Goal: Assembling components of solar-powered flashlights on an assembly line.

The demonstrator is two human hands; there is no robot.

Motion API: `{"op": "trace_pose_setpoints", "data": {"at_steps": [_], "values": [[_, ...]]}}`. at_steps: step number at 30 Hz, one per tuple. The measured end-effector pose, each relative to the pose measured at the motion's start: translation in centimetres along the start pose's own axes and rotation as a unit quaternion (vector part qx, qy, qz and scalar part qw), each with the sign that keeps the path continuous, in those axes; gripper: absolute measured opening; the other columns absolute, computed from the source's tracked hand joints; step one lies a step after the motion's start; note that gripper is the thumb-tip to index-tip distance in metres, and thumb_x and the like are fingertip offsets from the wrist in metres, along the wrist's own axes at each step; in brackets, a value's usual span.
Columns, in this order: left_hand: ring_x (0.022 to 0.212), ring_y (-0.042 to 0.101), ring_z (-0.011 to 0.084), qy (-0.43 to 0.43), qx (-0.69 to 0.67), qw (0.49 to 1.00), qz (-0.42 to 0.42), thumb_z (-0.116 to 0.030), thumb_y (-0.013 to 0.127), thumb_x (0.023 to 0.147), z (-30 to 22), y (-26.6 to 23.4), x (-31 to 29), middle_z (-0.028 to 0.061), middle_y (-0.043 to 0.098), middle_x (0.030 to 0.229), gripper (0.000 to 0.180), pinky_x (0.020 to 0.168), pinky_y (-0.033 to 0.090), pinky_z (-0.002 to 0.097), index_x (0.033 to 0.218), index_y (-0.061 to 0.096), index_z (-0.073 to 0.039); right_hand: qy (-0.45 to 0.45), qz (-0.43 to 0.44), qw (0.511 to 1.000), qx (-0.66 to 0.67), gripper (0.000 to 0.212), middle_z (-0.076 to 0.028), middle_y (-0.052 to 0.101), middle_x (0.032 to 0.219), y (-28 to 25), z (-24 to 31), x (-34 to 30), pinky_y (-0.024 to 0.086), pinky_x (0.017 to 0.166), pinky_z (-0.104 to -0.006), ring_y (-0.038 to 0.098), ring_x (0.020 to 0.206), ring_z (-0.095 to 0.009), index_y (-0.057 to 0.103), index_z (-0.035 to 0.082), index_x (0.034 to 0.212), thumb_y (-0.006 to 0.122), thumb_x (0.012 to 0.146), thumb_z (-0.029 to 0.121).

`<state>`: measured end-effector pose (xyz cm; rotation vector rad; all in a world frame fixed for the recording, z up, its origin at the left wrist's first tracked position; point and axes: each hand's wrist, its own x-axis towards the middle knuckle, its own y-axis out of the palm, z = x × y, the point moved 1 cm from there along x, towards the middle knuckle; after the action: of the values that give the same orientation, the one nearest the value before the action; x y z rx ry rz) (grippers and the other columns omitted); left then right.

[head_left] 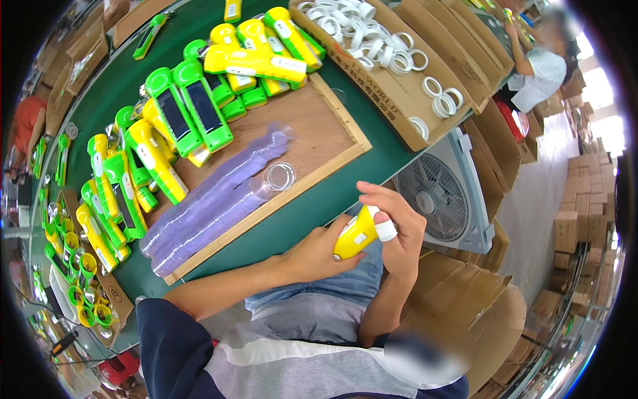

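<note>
Just beyond my lap, my left hand (312, 254) wraps round the body of a yellow flashlight (351, 234), which has a small white panel on its side. The flashlight lies tilted, its head end toward the right. A white ring (385, 230) sits at that end, with the fingers and thumb of my right hand (404, 229) closed about it. Whether the ring is fully seated I cannot tell. Nearest beyond my hands is a wooden-framed tray (325, 126) on the green table (266, 233), holding two long rows of clear, purplish discs (219, 193).
Yellow and green flashlights (199, 106) pile up in and around the tray. An open cardboard box of white rings (372, 40) stands at the far right. A fan (438, 196) is beside the table. Flashlight heads (86, 266) stand at the left. Another person (541, 70) works at the upper right.
</note>
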<state>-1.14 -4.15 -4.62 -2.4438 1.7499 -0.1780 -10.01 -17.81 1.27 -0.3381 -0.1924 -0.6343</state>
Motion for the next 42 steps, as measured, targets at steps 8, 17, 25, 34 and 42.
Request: {"op": "trace_pose_setpoints", "data": {"at_steps": [8, 17, 25, 34, 42], "values": [[0.062, 0.067, 0.0328, -0.008, 0.048, 0.983, 0.177, -0.020, 0.070, 0.085, 0.2, 1.0, -1.0, 0.0184, 0.067, 0.084, 0.053, 0.056, 0.053, 0.0377, 0.128, 0.043, -0.006, 0.030, 0.220, 0.972, 0.083, 0.038, -0.020, 0.067, 0.117, -2.7, -0.8, -0.7, 0.050, 0.092, -0.0379, 0.067, 0.105, -0.035, 0.066, -0.001, 0.116, 0.050, 0.099, 0.029], [0.052, 0.062, 0.0245, -0.308, -0.334, 0.849, 0.268, -0.022, 0.065, 0.092, 0.3, 2.7, -2.0, 0.0093, 0.060, 0.069, 0.041, 0.046, 0.049, 0.0374, 0.121, 0.042, -0.005, 0.400, 0.255, 0.877, 0.075, 0.064, -0.022, 0.072, 0.095, -1.4, -3.0, -0.6, 0.050, 0.092, -0.0414, 0.069, 0.098, -0.034, 0.071, -0.004, 0.105, 0.037, 0.101, 0.050], [0.055, 0.064, 0.0329, -0.147, -0.071, 0.967, 0.195, -0.024, 0.067, 0.087, -0.6, 0.3, -0.8, 0.0175, 0.065, 0.074, 0.046, 0.051, 0.052, 0.0420, 0.120, 0.044, -0.002, 0.276, 0.183, 0.895, 0.300, 0.082, -0.019, 0.063, 0.122, -2.5, -3.8, -1.9, 0.053, 0.086, -0.0380, 0.067, 0.099, -0.030, 0.058, -0.001, 0.125, 0.025, 0.097, 0.068], [0.044, 0.055, 0.0179, -0.262, -0.713, 0.518, 0.392, -0.023, 0.068, 0.090, 0.1, -0.5, -1.4, 0.0104, 0.055, 0.072, 0.054, 0.036, 0.044, 0.0286, 0.130, 0.036, -0.005, 0.015, 0.146, 0.639, 0.755, 0.064, -0.019, 0.053, 0.120, 2.4, -4.5, -0.8, 0.048, 0.093, -0.0531, 0.057, 0.114, -0.039, 0.046, 0.000, 0.124, 0.066, 0.089, 0.049], [0.067, 0.061, 0.0140, -0.198, -0.393, 0.867, 0.232, -0.021, 0.074, 0.084, -0.1, 0.6, -1.0, 0.0074, 0.061, 0.083, 0.043, 0.055, 0.047, 0.0252, 0.116, 0.053, -0.003, 0.113, 0.097, 0.760, 0.633, 0.051, -0.016, 0.061, 0.104, 2.0, -2.5, -0.7, 0.052, 0.081, -0.0353, 0.063, 0.090, -0.026, 0.049, 0.001, 0.122, 0.056, 0.093, 0.042]]}}
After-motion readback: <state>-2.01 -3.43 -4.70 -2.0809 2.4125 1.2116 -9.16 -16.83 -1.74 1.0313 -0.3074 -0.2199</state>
